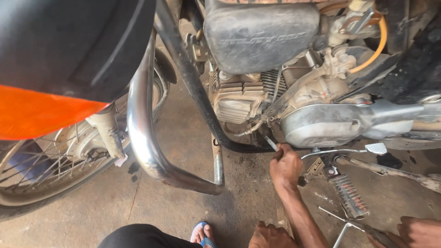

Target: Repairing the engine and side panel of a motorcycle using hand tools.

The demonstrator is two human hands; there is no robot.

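My right hand reaches up under a motorcycle engine and is closed around a thin metal tool. The tool's tip sits against the underside of the engine, next to the black frame tube. My left hand is at the bottom edge, curled into a fist low by the concrete floor, with nothing visible in it. Another hand at the bottom right corner grips a dark-handled metal tool.
A chrome crash bar curves down in front of the engine. The spoked front wheel stands at the left, under a black and orange tank. A footpeg and gear lever stick out right of my hand. My sandalled foot is below.
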